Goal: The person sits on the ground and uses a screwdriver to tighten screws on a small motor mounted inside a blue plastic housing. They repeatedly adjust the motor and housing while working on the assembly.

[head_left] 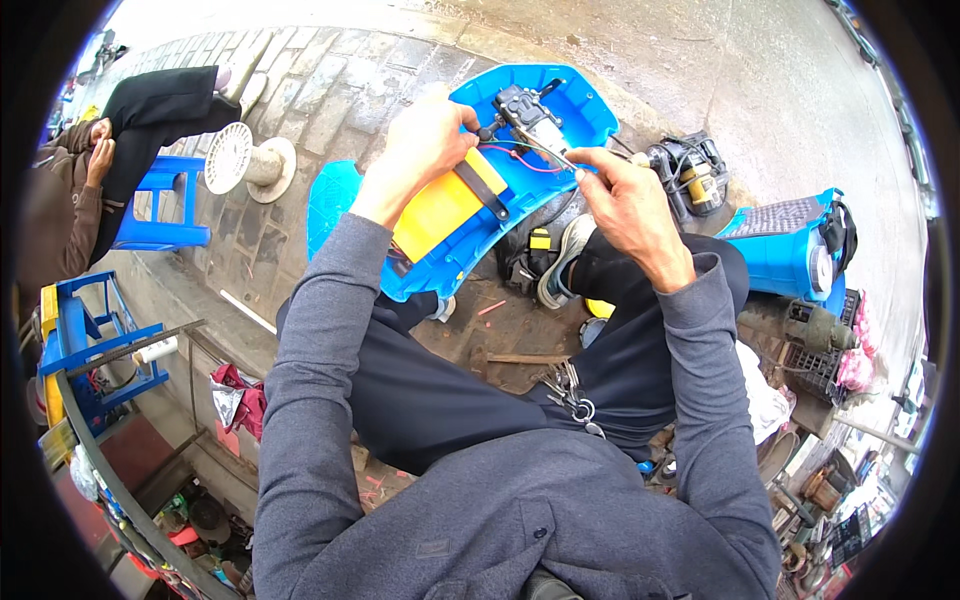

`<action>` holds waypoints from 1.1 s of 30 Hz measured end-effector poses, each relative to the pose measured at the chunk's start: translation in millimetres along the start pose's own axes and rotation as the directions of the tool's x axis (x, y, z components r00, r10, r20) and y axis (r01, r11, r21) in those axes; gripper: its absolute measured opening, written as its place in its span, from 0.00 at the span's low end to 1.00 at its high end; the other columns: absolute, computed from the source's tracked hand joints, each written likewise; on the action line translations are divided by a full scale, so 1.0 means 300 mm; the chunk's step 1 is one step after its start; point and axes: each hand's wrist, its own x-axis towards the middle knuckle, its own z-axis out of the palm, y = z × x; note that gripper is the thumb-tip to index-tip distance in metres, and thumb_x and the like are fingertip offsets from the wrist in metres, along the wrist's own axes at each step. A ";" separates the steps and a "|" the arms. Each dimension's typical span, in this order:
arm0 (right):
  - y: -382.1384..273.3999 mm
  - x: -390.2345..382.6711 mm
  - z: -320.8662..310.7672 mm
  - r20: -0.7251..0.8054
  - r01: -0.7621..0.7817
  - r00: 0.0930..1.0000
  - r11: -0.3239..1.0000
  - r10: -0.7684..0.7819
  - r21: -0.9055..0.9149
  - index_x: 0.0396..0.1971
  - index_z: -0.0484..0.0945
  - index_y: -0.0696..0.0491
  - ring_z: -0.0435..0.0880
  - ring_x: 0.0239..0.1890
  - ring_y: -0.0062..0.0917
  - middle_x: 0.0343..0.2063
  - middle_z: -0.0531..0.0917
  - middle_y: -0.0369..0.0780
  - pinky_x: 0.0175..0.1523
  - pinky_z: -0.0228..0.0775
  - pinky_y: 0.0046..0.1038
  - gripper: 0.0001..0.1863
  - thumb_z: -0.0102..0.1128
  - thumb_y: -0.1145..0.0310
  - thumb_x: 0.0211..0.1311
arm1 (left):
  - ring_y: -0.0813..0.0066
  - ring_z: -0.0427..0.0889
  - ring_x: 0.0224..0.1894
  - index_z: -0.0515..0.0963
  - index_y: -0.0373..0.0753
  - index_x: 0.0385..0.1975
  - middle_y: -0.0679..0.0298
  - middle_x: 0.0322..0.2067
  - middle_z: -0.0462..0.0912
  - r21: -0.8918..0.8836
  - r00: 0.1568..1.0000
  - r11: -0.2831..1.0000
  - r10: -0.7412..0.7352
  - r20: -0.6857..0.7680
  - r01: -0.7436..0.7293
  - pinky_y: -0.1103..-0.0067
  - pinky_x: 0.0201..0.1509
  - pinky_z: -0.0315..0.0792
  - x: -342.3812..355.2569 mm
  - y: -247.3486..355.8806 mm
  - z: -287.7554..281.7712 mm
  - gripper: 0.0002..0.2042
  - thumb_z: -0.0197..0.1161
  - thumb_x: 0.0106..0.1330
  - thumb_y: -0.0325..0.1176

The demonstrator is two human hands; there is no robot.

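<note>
An open blue plastic housing (pixel 590 110) lies tilted in front of my knees. Inside it sit a small pump with a silver motor (pixel 540 128), thin red and dark wires, and a yellow block (pixel 435 215) under a black strap (pixel 482 185). My left hand (pixel 425 148) reaches over the yellow block, its fingers closed at the black fitting (pixel 487 133) on the pump's side. At the motor's near end, my right hand (pixel 632 205) pinches a thin metal tool (pixel 560 157), whose kind I cannot make out. The right fingertips partly hide it.
A dark pump-like machine (pixel 690 175) and a blue case (pixel 785 235) stand to the right. At the left, a person (pixel 85 185) sits near a blue stool (pixel 165 205) and a white spool (pixel 250 165). Keys (pixel 572 395) hang at my lap; tools and parts crowd the lower right.
</note>
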 end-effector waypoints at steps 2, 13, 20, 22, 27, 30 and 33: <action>-0.006 0.002 0.008 0.042 -0.034 0.998 0.996 0.038 -0.079 0.54 0.89 0.48 0.92 0.40 0.51 0.33 0.90 0.53 0.45 0.83 0.47 0.14 0.63 0.65 0.74 | 0.45 0.87 0.57 0.93 0.46 0.46 0.46 0.56 0.83 0.008 1.000 1.000 -0.009 0.015 0.009 0.58 0.62 0.81 0.002 0.003 -0.003 0.11 0.75 0.68 0.41; -0.021 0.033 0.041 0.120 0.062 0.992 0.973 -0.036 -0.224 0.48 0.90 0.49 0.92 0.40 0.50 0.36 0.91 0.52 0.46 0.84 0.51 0.12 0.60 0.65 0.74 | 0.45 0.88 0.55 0.93 0.44 0.42 0.45 0.55 0.85 0.072 1.000 0.997 -0.001 0.029 -0.001 0.58 0.61 0.81 0.009 -0.005 0.010 0.10 0.70 0.71 0.40; -0.025 0.043 0.081 0.145 0.145 0.983 0.967 -0.116 -0.210 0.45 0.91 0.49 0.93 0.37 0.48 0.33 0.91 0.51 0.44 0.84 0.50 0.11 0.61 0.65 0.73 | 0.47 0.89 0.54 0.94 0.46 0.42 0.49 0.51 0.85 0.075 0.999 0.996 -0.041 0.012 0.040 0.57 0.59 0.83 0.014 0.008 0.013 0.09 0.71 0.69 0.39; -0.032 0.046 0.084 0.179 0.116 0.981 0.969 -0.077 -0.216 0.46 0.91 0.48 0.93 0.39 0.48 0.35 0.91 0.50 0.46 0.84 0.49 0.12 0.61 0.65 0.73 | 0.47 0.89 0.54 0.93 0.47 0.44 0.49 0.50 0.86 0.058 0.999 0.997 -0.053 0.007 0.053 0.57 0.60 0.83 0.013 0.011 0.009 0.10 0.71 0.68 0.40; -0.044 0.048 0.080 0.224 0.057 0.975 0.968 -0.001 -0.244 0.50 0.92 0.48 0.92 0.43 0.48 0.39 0.92 0.50 0.50 0.84 0.47 0.14 0.61 0.64 0.73 | 0.45 0.87 0.57 0.91 0.47 0.50 0.47 0.53 0.85 -0.003 0.997 0.998 -0.058 -0.053 0.058 0.58 0.63 0.80 0.013 0.016 0.019 0.14 0.75 0.68 0.43; -0.043 0.046 0.085 0.216 0.063 0.976 0.968 -0.009 -0.244 0.50 0.92 0.47 0.92 0.42 0.49 0.38 0.92 0.51 0.50 0.84 0.48 0.14 0.62 0.64 0.73 | 0.46 0.86 0.58 0.93 0.51 0.49 0.49 0.53 0.86 -0.068 0.994 0.996 -0.064 -0.089 0.058 0.57 0.65 0.81 0.032 0.023 0.025 0.13 0.74 0.67 0.41; -0.041 0.045 0.090 0.173 0.119 0.982 0.959 -0.075 -0.258 0.46 0.91 0.48 0.93 0.37 0.49 0.33 0.91 0.50 0.44 0.85 0.50 0.12 0.60 0.65 0.73 | 0.47 0.85 0.60 0.93 0.52 0.50 0.49 0.53 0.85 -0.029 0.993 0.998 -0.066 -0.094 0.064 0.58 0.65 0.81 0.045 0.040 0.037 0.15 0.75 0.66 0.43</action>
